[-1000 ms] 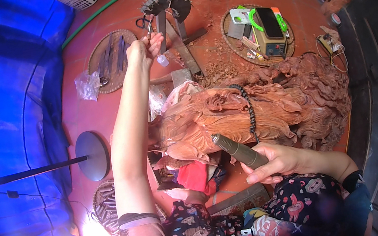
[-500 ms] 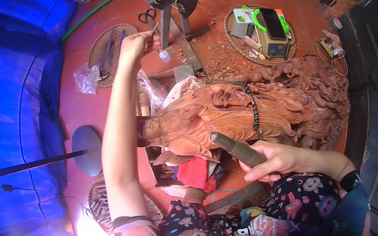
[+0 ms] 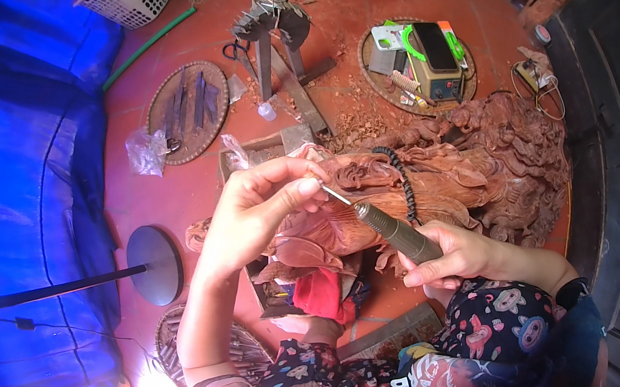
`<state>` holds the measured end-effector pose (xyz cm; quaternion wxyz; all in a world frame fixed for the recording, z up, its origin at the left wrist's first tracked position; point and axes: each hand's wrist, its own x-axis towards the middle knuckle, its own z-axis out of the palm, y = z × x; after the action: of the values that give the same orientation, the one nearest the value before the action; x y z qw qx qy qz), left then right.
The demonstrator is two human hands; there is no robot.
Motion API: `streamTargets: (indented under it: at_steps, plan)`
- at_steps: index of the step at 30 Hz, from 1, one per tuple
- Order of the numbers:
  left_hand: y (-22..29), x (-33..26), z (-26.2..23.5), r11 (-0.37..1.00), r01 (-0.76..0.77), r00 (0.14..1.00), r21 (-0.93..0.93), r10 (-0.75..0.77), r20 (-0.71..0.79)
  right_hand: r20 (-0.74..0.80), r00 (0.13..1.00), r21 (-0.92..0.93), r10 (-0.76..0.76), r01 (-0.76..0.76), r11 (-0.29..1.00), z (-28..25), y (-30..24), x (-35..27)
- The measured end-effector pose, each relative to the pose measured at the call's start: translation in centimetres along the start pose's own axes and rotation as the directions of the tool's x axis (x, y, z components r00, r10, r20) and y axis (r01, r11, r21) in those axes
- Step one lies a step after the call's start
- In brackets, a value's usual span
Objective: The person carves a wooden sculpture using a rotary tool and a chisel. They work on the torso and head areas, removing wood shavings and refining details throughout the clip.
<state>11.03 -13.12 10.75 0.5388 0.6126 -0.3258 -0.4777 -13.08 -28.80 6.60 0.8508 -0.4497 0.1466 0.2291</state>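
My right hand [image 3: 457,254] is wrapped around a dark green rotary tool handpiece [image 3: 393,231], its threaded nose pointing up and to the left. Between thumb and fingertips, my left hand [image 3: 255,211] pinches a thin metal bit [image 3: 338,196]. The bit's lower end meets or nearly meets the nose of the handpiece; I cannot tell whether it is inside. Beneath both hands lies a reddish-brown carved wooden statue [image 3: 510,163] on its back, its head end partly hidden by my left hand. A black coiled cord [image 3: 406,179] crosses the statue.
A round woven tray [image 3: 159,148] with dark flat tools stands at the far left. Another tray [image 3: 379,91] holds a control box [image 3: 442,82] and a phone [image 3: 434,45]. A wooden stand [image 3: 265,68], wood shavings [image 3: 357,132] and a lamp base [image 3: 154,265] surround the statue.
My left hand has come back from beside the scissors and the far-left tray to the handpiece's nose, now with a thin bit in its fingertips. My right hand keeps hold of the handpiece.
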Motion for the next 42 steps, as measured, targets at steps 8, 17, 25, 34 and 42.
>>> streamTargets:
  at_steps: [8,17,25,34,42]
  plan:
    - [0.2,-0.2,0.3,0.999,-0.008,0.998,0.054,0.005,0.060,-0.015,1.000,0.029,0.024,-0.024,0.999,0.1,0.2,0.1]
    - [0.1,-0.4,0.5,0.999,-0.036,0.999,0.041,0.037,-0.021,0.018,0.999,0.053,0.028,-0.029,0.998,-0.2,0.5,0.3]
    - [0.2,-0.6,0.6,0.979,-0.086,0.995,0.187,0.094,-0.033,0.028,0.999,0.050,0.021,-0.022,0.999,-0.3,0.7,0.4]
    - [1.2,-0.9,1.5,0.761,-0.296,0.947,0.578,0.313,0.072,0.002,1.000,0.018,0.019,-0.019,1.000,0.0,0.4,0.2]
    - [-0.9,-1.1,3.8,0.995,0.050,0.975,-0.085,-0.030,0.222,0.233,0.967,0.361,-0.104,0.013,0.932,-0.5,0.9,0.8]
